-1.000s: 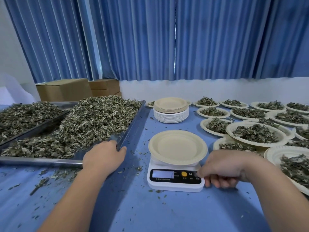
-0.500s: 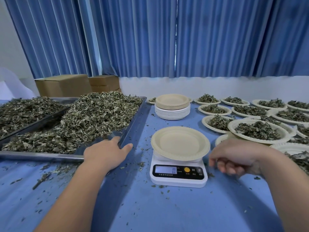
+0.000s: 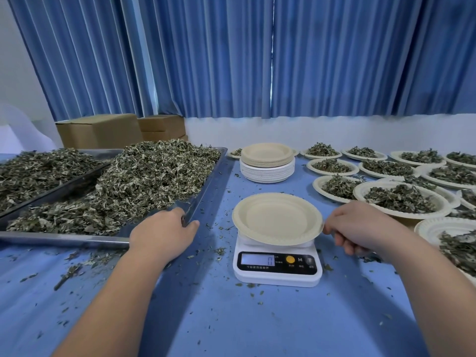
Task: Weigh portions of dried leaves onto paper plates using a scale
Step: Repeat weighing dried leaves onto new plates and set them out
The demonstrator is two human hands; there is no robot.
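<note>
An empty beige paper plate (image 3: 277,217) sits on a white digital scale (image 3: 277,275) whose lit display reads 0. My right hand (image 3: 360,228) is at the plate's right rim, fingers curled, fingertips pinching the edge. My left hand (image 3: 162,235) holds the near right corner of a metal tray (image 3: 64,239), fingers over its rim and thumb on the table. A big heap of dried leaves (image 3: 144,181) fills that tray.
A stack of empty plates (image 3: 268,166) stands behind the scale. Several leaf-filled plates (image 3: 399,199) cover the table's right side. A second tray of leaves (image 3: 38,171) lies far left, with cardboard boxes (image 3: 100,131) behind it. Leaf crumbs litter the blue table.
My right hand left the scale's buttons and rose to the plate's right rim. The left hand stayed on the tray corner. The display now reads 0.
</note>
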